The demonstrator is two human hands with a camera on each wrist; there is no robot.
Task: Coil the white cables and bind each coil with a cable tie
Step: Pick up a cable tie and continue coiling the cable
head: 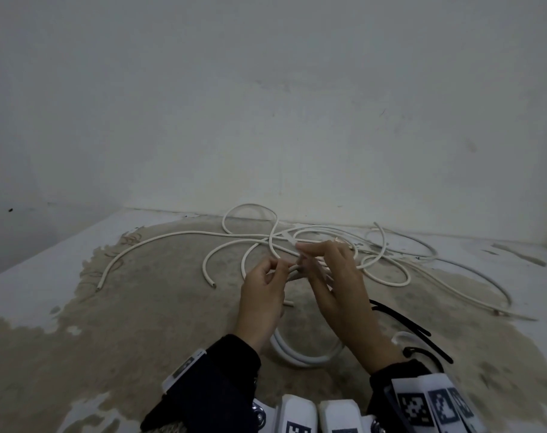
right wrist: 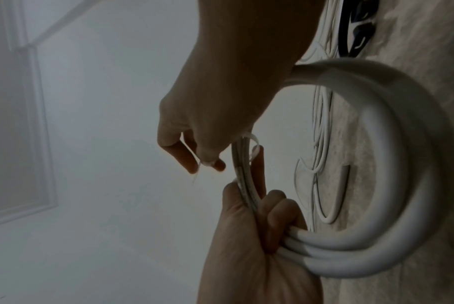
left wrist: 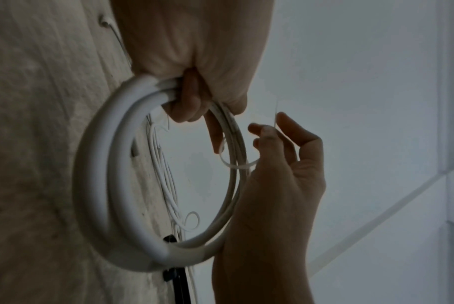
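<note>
Two hands [head: 300, 285], coil [head: 303, 354], white tie [left wrist: 236, 164]

1. The coil [head: 300, 357] is several turns of thick white cable wound into a round ring. It is lifted off the surface, near the person. The left hand [head: 262, 292] grips its bundled strands with curled fingers.
2. A white cable tie [left wrist: 242, 165], thin and flat, is looped loosely around the coil's strands just beside that grip. The right hand [head: 337, 282] pinches its tail between fingertips.
3. The loose white cables [head: 328, 232] lie uncoiled in overlapping loops on the far side, against the wall. One long strand [head: 159, 237] arcs out to the left, its cut end near.
4. Black cable ties [head: 403, 320] lie flat on the near right.
</note>
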